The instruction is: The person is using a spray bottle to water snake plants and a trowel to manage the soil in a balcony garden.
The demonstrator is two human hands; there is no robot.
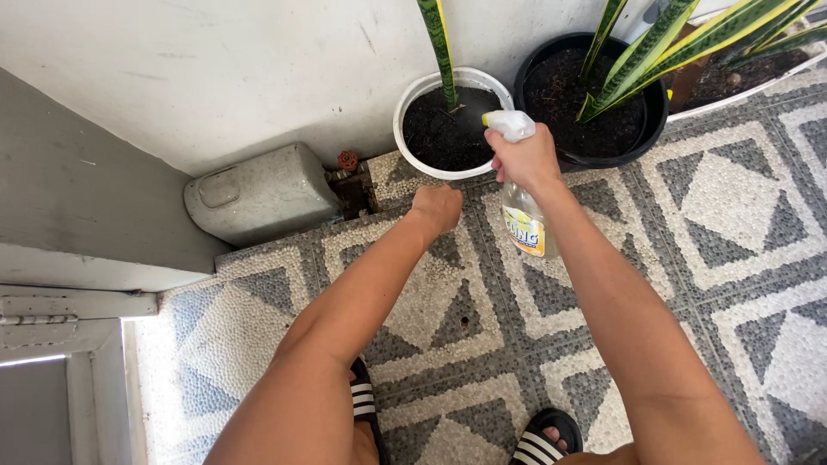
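Right hand (524, 159) clamped on clear plastic spray bottle (527, 220), white nozzle aimed at dark soil in round white pot (412, 103) by the wall. Left hand (437, 207) fisted, empty, just below the pot. Soil wetness unclear; neighbouring black pot (655, 112) not addressed.

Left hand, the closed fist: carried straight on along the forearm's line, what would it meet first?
Probably the white round plastic pot of dark soil. The left hand is a fist aimed up-frame at its near rim; height above the patterned pebble floor is unclear.
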